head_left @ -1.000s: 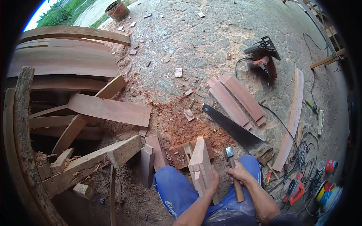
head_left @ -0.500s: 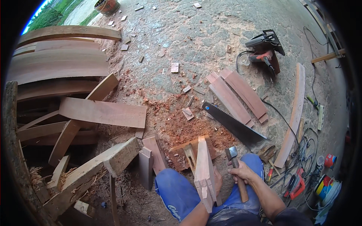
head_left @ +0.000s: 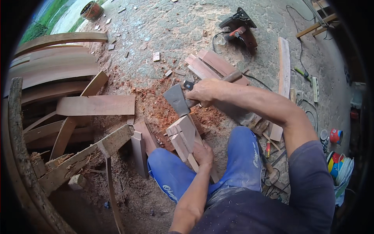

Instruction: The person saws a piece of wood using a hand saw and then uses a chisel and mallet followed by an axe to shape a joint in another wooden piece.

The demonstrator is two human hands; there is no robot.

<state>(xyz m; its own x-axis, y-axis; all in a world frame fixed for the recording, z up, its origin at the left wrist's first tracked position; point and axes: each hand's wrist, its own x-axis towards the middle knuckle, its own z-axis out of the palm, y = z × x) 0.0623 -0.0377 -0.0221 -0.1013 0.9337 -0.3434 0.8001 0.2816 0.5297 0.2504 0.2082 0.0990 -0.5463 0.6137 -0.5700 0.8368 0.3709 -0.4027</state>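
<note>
My left hand (head_left: 203, 153) is closed on the side of a pinkish wooden piece (head_left: 186, 136) with a notched end, held tilted between my knees. My right hand (head_left: 203, 91) grips a hatchet (head_left: 176, 100) by its wooden handle, stretched out ahead of me. The hatchet's grey blade hangs just above the far end of the wooden piece; I cannot tell whether the two touch. Under my right forearm lies a hand saw (head_left: 188, 85), mostly hidden, with its tip showing. Reddish chips (head_left: 152, 102) cover the ground around the work.
Curved planks (head_left: 50, 66) are stacked on the left, beside a rough timber frame (head_left: 85, 162). Two cut boards (head_left: 218, 64) lie ahead. A circular saw (head_left: 240, 31) sits farther off. A long board (head_left: 284, 74), cables and cans (head_left: 336, 136) are on the right.
My right hand has swung the hatchet forward and left from beside my right knee to over the wooden piece. The wooden piece has shifted and tilted. The view has turned rightward.
</note>
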